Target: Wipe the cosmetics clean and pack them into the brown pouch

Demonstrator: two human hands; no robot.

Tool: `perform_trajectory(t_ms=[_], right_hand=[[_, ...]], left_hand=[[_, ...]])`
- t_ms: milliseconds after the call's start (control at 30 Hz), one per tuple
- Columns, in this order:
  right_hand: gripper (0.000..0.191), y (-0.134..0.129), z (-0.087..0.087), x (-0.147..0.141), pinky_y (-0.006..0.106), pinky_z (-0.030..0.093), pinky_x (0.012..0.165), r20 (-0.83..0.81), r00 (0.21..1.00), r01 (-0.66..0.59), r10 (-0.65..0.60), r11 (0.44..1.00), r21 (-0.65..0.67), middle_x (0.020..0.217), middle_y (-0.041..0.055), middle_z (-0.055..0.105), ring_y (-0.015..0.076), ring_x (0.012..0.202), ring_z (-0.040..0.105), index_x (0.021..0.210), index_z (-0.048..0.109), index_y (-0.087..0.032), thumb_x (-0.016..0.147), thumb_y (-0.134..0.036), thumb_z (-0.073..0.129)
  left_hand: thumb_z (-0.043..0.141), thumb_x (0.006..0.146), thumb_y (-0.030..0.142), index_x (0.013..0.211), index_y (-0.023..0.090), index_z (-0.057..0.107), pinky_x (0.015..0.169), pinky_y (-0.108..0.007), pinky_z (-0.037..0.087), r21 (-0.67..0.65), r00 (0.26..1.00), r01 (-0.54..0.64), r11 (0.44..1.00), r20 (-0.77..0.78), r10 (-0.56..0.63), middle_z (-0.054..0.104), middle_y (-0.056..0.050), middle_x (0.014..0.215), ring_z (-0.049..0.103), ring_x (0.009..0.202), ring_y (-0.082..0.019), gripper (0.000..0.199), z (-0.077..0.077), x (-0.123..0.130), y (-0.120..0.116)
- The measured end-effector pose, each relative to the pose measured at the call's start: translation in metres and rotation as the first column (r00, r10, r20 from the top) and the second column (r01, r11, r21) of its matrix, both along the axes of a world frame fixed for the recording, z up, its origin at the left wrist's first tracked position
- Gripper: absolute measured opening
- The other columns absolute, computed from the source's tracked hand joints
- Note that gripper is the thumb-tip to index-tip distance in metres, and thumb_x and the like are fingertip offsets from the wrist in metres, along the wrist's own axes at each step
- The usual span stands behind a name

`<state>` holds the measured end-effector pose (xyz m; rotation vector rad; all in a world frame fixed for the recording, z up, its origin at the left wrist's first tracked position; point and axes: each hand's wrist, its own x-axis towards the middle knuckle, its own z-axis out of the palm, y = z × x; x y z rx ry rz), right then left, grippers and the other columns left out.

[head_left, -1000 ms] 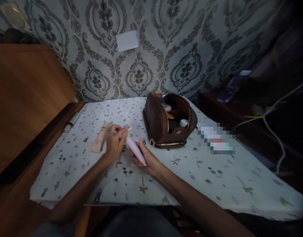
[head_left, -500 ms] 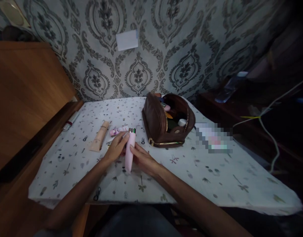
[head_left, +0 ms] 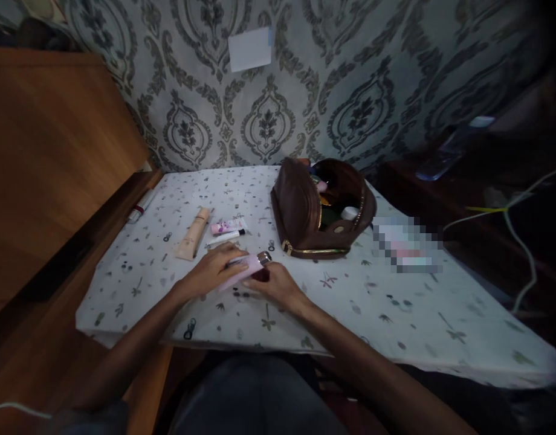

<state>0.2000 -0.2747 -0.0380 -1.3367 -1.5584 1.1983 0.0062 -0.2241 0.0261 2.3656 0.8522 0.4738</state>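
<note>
A pink tube with a shiny silver cap [head_left: 244, 269] is held between both hands, tilted with its cap up and to the right. My left hand [head_left: 209, 269] is closed on the tube's body from the left. My right hand [head_left: 280, 285] grips it near the cap end, with some fingers hidden behind it. Just beyond lie a white slim tube with a black tip [head_left: 226, 237] and a small pink-and-white tube [head_left: 227, 225]. A beige tube [head_left: 193, 234] rests to their left. The brown zippered bag [head_left: 298, 208] stands open on the right with several items inside.
The patterned white cloth [head_left: 332, 308] covers the table. Right of the bag lies a blurred flat item [head_left: 405, 244]. A white-and-red object [head_left: 141, 205] is by the left edge. A clear bottle [head_left: 452, 151] and a white cable [head_left: 527, 254] are farther right. Wooden furniture [head_left: 55, 163] borders the left.
The pink tube has turned from nearly upright to a slant, cap to the right. My right hand has shifted toward its cap end. The slim white tube is now uncovered. The view has shifted.
</note>
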Motion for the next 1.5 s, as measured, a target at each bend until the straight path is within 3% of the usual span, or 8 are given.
perform_trajectory(t_ms=[133,267,467,600,733,1133,1300,1500], right_hand=[[0.044,-0.016,-0.005,0.024,0.027,0.047,0.063,-0.119,0.987,0.108,-0.106,0.994,0.007,0.079,-0.0008,0.06,0.0156,0.07,0.056,0.1,0.057,-0.019,0.068,-0.041,0.076],[0.045,-0.028,-0.006,0.043,0.03,0.051,0.07,-0.193,0.975,0.117,-0.108,0.992,0.036,0.088,0.0012,0.065,0.0171,0.078,0.062,0.117,0.053,-0.022,0.077,-0.036,0.068],[0.029,-0.035,0.0,0.047,0.033,0.052,0.075,0.13,0.979,0.115,-0.154,0.956,0.27,0.094,0.0044,0.069,0.0194,0.08,0.064,0.107,0.066,-0.021,0.08,-0.029,0.071],[0.008,-0.029,0.001,0.027,0.03,0.047,0.068,0.317,0.929,0.067,-0.192,0.929,0.365,0.079,0.0022,0.065,0.0182,0.073,0.06,0.082,0.064,-0.019,0.078,-0.021,0.072],[0.014,-0.024,0.0,0.015,0.03,0.045,0.068,0.427,0.877,0.052,-0.222,0.926,0.375,0.078,0.0025,0.06,0.0197,0.077,0.057,0.072,0.058,-0.02,0.078,-0.019,0.071],[0.017,-0.027,0.001,0.018,0.031,0.045,0.072,0.419,0.894,0.001,-0.159,0.936,0.352,0.087,0.0038,0.063,0.0201,0.082,0.058,0.088,0.062,-0.021,0.081,-0.032,0.073],[0.011,-0.03,0.002,0.02,0.031,0.047,0.071,0.357,0.928,-0.029,-0.105,0.937,0.349,0.086,0.0044,0.065,0.0193,0.08,0.06,0.092,0.064,-0.02,0.09,-0.03,0.061],[0.011,-0.03,-0.001,0.02,0.031,0.048,0.071,0.305,0.947,-0.034,-0.103,0.911,0.412,0.087,0.0045,0.065,0.0202,0.082,0.06,0.09,0.065,-0.02,0.082,-0.025,0.071]], left_hand=[[0.04,0.101,0.034,0.124,0.02,0.064,0.103,-0.042,0.045,0.07,0.996,-0.084,0.994,0.007,0.083,0.058,-0.011,0.122,0.056,0.117,-0.025,0.036,-0.022,-0.009,-0.016],[0.041,0.098,0.023,0.129,0.018,0.06,0.106,-0.043,0.045,0.167,0.988,-0.153,0.974,0.042,0.148,0.053,-0.013,0.127,0.053,0.123,-0.025,0.037,-0.033,-0.016,-0.027],[0.048,0.097,0.021,0.122,0.02,0.061,0.094,-0.037,0.053,0.275,0.94,-0.321,0.907,0.209,0.269,0.058,-0.008,0.114,0.06,0.109,-0.021,0.028,-0.019,-0.001,-0.043],[0.05,0.098,0.02,0.122,0.019,0.059,0.094,-0.034,0.053,0.375,0.965,-0.211,0.903,0.229,0.13,0.06,-0.008,0.111,0.06,0.107,-0.019,0.026,-0.024,0.031,-0.062],[0.046,0.098,0.016,0.12,0.014,0.059,0.093,-0.036,0.054,0.479,0.983,-0.183,0.858,0.114,0.146,0.059,-0.012,0.111,0.058,0.106,-0.023,0.026,-0.041,0.046,-0.071],[0.048,0.096,0.027,0.115,0.018,0.067,0.086,-0.04,0.054,0.434,0.853,-0.479,0.763,0.025,0.521,0.054,-0.01,0.106,0.057,0.1,-0.024,0.028,-0.063,-0.045,-0.037],[0.046,0.097,0.026,0.116,0.018,0.067,0.088,-0.038,0.053,0.397,0.856,-0.507,0.765,0.122,0.503,0.054,-0.008,0.105,0.058,0.098,-0.022,0.029,-0.055,-0.045,-0.043],[0.045,0.099,0.023,0.125,0.02,0.06,0.085,-0.033,0.054,0.422,0.95,-0.31,0.852,0.177,0.258,0.055,-0.008,0.107,0.059,0.097,-0.019,0.03,-0.042,0.009,-0.07]])
